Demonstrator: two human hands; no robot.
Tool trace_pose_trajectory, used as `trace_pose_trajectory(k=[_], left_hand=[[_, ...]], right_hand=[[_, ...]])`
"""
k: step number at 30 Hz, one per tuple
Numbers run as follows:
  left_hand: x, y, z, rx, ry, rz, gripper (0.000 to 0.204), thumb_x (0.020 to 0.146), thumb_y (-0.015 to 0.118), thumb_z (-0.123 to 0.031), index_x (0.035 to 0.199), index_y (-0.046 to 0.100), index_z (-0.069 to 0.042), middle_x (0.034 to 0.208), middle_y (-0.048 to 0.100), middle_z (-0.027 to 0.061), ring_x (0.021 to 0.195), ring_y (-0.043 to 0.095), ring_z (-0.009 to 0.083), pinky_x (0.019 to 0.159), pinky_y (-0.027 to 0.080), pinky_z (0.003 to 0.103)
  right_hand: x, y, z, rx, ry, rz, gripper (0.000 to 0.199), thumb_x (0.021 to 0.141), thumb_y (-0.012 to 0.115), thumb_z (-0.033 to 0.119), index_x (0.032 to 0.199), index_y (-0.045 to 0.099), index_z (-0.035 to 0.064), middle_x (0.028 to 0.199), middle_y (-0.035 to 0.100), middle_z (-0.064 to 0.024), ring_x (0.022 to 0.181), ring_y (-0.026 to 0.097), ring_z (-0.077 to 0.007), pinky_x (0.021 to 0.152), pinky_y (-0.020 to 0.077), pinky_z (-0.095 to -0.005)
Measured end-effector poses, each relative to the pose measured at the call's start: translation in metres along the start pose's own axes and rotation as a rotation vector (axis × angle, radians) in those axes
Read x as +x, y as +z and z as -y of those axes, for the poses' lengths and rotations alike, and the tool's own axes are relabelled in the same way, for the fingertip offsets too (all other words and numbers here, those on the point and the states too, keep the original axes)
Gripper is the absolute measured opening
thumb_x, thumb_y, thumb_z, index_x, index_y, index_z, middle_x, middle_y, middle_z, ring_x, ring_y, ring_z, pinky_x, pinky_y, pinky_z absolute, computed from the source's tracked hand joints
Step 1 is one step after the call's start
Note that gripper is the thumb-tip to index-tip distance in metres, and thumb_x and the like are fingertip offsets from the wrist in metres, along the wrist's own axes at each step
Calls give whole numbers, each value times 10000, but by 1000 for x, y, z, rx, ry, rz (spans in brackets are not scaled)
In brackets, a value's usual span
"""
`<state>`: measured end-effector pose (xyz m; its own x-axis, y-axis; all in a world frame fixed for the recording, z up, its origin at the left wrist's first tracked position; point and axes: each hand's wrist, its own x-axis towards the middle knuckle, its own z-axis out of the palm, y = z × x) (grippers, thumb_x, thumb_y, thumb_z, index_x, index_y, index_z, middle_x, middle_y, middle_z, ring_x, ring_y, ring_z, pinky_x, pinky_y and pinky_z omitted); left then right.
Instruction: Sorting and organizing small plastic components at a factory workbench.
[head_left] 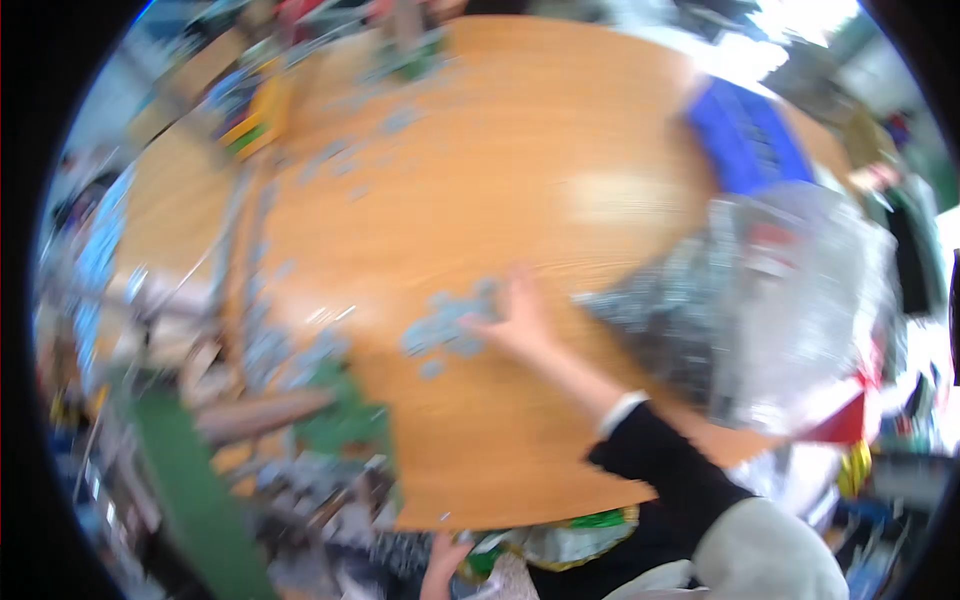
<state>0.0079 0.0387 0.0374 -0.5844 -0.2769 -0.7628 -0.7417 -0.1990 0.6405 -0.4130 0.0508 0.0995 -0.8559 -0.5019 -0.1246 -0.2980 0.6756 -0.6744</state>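
Pale sleeve (770, 555); grey pieces (440, 325) beyond left hand (447, 556), beside right hand (518, 318).

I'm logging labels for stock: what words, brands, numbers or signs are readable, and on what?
None is readable.
Blue packet: dark marks, too blurred to read.
Clear plastic bag: reddish patch, too blurred to read.
Small grey pieces by the right hand: no marks discernible.
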Motion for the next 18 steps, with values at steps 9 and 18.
trace_pose_trajectory(k=[9, 18], left_hand=[[3, -16, -32, 164, -94, 76, 628, 710, 651, -107, 1246, 343, 1, 1180, 448, 154, 1036, 450, 236, 846, 377, 307], [-26, -33, -69, -26, -154, 114, 562, 719, 648, -68, 1205, 378, 18, 1157, 460, 131, 1019, 460, 218, 839, 376, 299]], right_hand=[[24, 46, 38, 0, -410, 7, 992, 518, 673, 558, 1275, 301, 35, 1350, 200, -231, 1284, 73, -368, 1046, 38, -467], [-2, 86, 35, 110, -822, -53, 508, 644, 644, 337, 1071, 520, 92, 1228, 392, -169, 1212, 277, -345, 1019, 196, -430]])
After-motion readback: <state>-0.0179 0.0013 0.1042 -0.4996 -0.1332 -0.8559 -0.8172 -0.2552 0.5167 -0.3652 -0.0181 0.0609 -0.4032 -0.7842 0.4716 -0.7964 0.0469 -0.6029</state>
